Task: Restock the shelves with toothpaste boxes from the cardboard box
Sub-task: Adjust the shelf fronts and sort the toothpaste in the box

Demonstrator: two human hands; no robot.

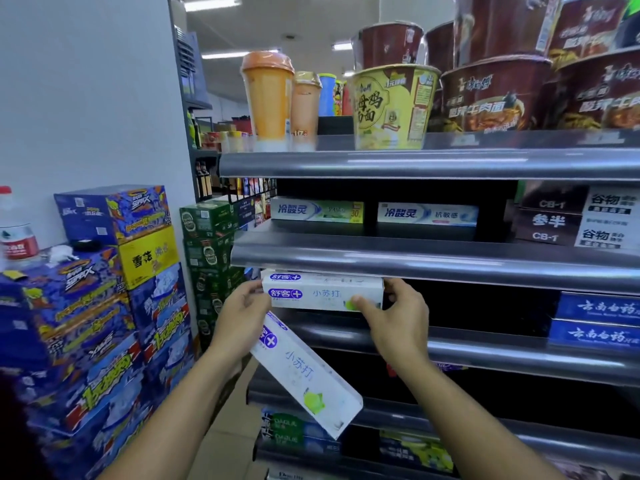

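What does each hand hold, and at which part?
The right hand holds the level box at its right end; the left hand holds the tilted box at its upper end.

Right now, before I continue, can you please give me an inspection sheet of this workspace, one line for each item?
Surface: shelf with a grey front rail, at the height of the hands.
Job's things: level toothpaste box, white, at the shelf front; tilted toothpaste box, white, hanging below it; the cardboard box is not in view.
Clutter: stacked drink cartons and a water bottle at the left.
Grippers: left hand holds the tilted toothpaste box by its upper end; right hand grips the right end of the level toothpaste box.
Cables: nothing seen.
Surroundings: noodle cups on the top shelf; blue toothpaste boxes at the right.
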